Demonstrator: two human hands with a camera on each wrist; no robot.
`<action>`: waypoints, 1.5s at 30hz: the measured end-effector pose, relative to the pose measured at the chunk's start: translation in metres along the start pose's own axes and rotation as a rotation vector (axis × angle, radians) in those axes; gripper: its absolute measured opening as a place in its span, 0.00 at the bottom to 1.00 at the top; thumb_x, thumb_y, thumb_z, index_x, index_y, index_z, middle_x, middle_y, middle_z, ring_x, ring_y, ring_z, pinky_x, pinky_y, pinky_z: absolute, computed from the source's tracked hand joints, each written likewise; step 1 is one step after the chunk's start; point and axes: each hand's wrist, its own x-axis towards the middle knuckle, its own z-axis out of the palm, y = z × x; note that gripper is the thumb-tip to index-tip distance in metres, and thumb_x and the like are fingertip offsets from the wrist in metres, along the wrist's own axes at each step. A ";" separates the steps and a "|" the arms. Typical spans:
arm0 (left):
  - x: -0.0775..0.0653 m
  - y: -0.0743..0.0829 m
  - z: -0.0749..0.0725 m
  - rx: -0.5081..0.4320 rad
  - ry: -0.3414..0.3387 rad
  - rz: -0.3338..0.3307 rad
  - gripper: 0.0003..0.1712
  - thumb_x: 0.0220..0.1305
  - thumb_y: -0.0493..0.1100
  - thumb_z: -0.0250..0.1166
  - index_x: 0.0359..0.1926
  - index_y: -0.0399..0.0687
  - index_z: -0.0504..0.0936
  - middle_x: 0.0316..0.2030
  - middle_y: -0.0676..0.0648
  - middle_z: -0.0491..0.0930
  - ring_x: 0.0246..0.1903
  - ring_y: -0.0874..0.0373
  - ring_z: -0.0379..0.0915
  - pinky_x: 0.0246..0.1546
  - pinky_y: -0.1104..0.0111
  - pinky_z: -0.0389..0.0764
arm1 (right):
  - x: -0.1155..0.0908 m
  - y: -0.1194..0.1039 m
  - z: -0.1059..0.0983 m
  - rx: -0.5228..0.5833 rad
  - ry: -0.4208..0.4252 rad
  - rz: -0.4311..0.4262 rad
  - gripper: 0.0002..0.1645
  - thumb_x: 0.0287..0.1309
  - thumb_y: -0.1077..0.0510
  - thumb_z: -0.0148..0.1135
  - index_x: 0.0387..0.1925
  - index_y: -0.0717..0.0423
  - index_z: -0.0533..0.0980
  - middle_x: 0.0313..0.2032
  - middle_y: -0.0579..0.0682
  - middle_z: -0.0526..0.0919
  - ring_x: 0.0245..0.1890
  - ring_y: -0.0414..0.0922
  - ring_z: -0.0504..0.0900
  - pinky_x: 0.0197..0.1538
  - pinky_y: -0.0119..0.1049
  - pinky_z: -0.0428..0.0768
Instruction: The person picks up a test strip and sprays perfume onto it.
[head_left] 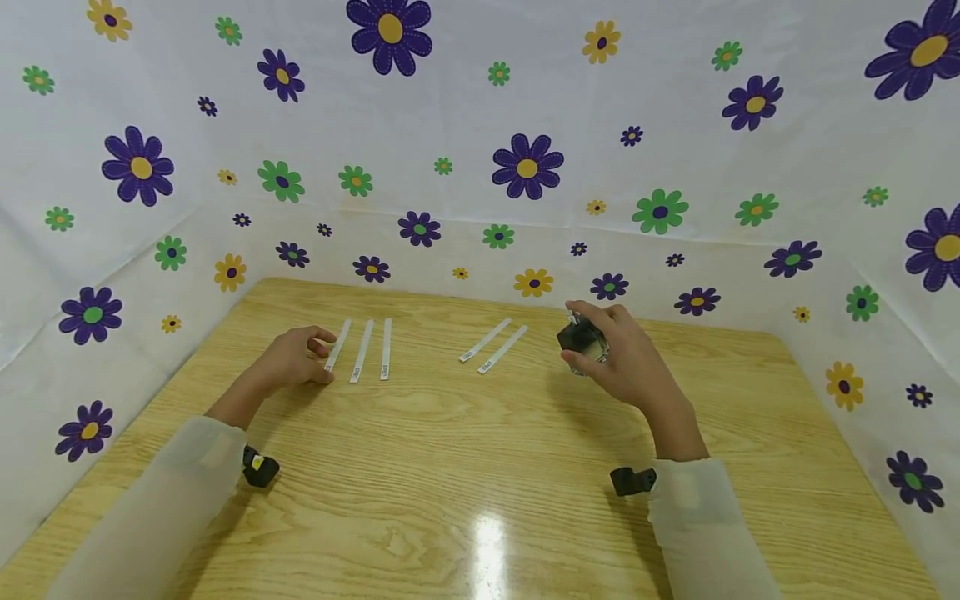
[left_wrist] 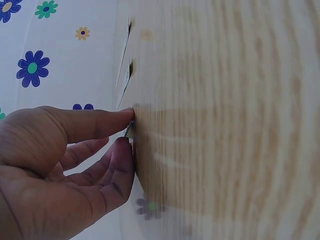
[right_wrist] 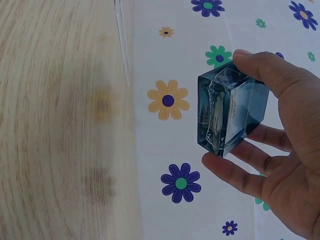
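At the table's left side my left hand (head_left: 294,360) pinches the near end of the leftmost white paper test strip (head_left: 340,342) between thumb and finger. In the left wrist view the fingertips meet around the strip's thin edge (left_wrist: 128,129), right at the tabletop. Two similar strips (head_left: 362,352) lie just to its right, each with small print at its near end. Over the right part of the table, my right hand (head_left: 630,358) grips a rectangular glass perfume bottle (right_wrist: 232,107), bluish and see-through, thumb on one side and fingers on the other. It is held above the wood.
Two more paper strips (head_left: 495,343) lie slanted between the hands on the wooden table (head_left: 420,467). White cloth with printed flowers (head_left: 450,117) rises behind the table and along both sides. A black wrist camera (head_left: 259,468) sits at the left cuff, another (head_left: 632,481) at the right.
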 end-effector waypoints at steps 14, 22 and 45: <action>0.002 -0.001 0.000 -0.026 -0.017 -0.008 0.36 0.62 0.36 0.73 0.68 0.32 0.69 0.54 0.33 0.76 0.48 0.44 0.73 0.48 0.59 0.76 | 0.001 -0.002 0.000 0.005 -0.006 0.002 0.43 0.62 0.47 0.73 0.75 0.45 0.66 0.47 0.58 0.72 0.31 0.50 0.73 0.36 0.46 0.77; 0.004 -0.005 -0.001 -0.052 -0.029 -0.011 0.31 0.65 0.35 0.69 0.67 0.34 0.71 0.52 0.33 0.76 0.43 0.48 0.77 0.42 0.66 0.80 | 0.001 0.000 0.001 0.006 0.000 -0.007 0.43 0.62 0.47 0.73 0.75 0.44 0.66 0.47 0.58 0.72 0.31 0.49 0.72 0.36 0.45 0.76; 0.001 0.022 -0.007 -0.101 0.020 0.106 0.28 0.72 0.35 0.63 0.70 0.38 0.72 0.57 0.33 0.77 0.53 0.42 0.77 0.50 0.57 0.83 | -0.001 0.003 -0.002 -0.003 0.014 -0.001 0.43 0.61 0.49 0.74 0.74 0.46 0.67 0.46 0.59 0.72 0.38 0.58 0.76 0.40 0.49 0.76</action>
